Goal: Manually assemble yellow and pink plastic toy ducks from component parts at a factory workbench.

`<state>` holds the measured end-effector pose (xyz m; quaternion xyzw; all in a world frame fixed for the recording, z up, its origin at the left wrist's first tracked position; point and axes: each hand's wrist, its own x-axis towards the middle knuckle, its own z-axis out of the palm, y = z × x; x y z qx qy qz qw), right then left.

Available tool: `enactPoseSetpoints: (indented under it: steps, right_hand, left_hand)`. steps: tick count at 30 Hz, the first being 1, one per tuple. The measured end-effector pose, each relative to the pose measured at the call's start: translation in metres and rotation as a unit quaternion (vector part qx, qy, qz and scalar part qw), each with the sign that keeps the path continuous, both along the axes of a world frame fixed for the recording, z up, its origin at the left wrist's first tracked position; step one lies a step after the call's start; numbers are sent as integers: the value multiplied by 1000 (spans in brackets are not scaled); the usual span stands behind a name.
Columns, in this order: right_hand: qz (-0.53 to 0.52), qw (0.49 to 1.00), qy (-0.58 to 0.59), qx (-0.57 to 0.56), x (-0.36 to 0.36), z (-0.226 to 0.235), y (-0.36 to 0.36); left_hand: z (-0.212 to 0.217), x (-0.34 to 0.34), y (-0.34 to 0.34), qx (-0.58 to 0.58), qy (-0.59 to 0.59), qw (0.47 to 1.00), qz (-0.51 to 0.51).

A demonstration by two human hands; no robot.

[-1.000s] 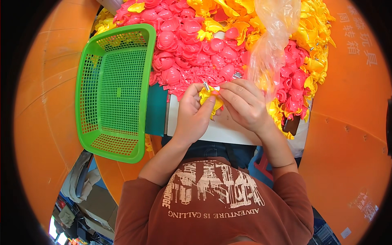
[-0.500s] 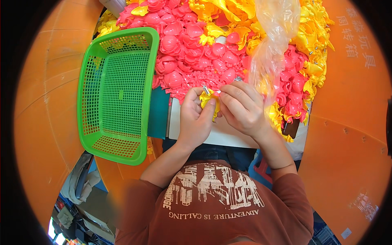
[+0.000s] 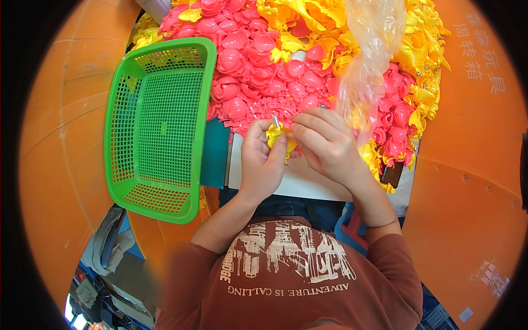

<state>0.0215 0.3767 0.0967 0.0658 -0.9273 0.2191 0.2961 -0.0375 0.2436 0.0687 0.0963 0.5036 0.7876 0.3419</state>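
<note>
My left hand [image 3: 259, 165] is closed on a small yellow plastic piece [image 3: 274, 135], pinched between thumb and fingers. A short silver metal pin [image 3: 276, 122] stands up from the top of that piece. Just to the right, my right hand [image 3: 333, 146] has its fingers pinched together, with the fingertips close to the yellow piece. A bit of shiny metal peeks out behind its knuckles; what the fingertips hold is hidden. Beyond both hands lies a heap of glossy pink plastic pieces [image 3: 234, 58], rounded and petal-like.
A green mesh basket [image 3: 206, 110] stands on the left. Yellow plastic pieces [image 3: 423, 33] lie heaped at the back and right. A clear plastic bag [image 3: 366, 69] rests across the heap. The white tabletop [image 3: 308, 179] shows under my hands; an orange panel [image 3: 467, 165] rises on the right.
My right hand has turned slightly, its fingertips shifting a little left towards the yellow piece. Less of the metal behind its knuckles shows. My left hand keeps its hold.
</note>
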Motion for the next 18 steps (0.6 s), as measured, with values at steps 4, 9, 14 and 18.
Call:
enactPoseSetpoints:
  steps: [4, 9, 14, 18]
  right_hand:
    - [26, 985, -59, -159, 0, -3, 3]
    - [50, 888, -212, -404, -10, -12, 10]
    - [49, 847, -226, -478, -29, -21, 8]
    - [-177, 959, -85, -206, -59, -26, 41]
  left_hand:
    - [4, 0, -3, -20, 20, 1000, 5]
    - [-10, -7, -8, -27, 31, 999, -12]
    - [-19, -18, -12, 19, -113, 993, -18]
    - [-13, -29, -8, 78, -244, 966, -46]
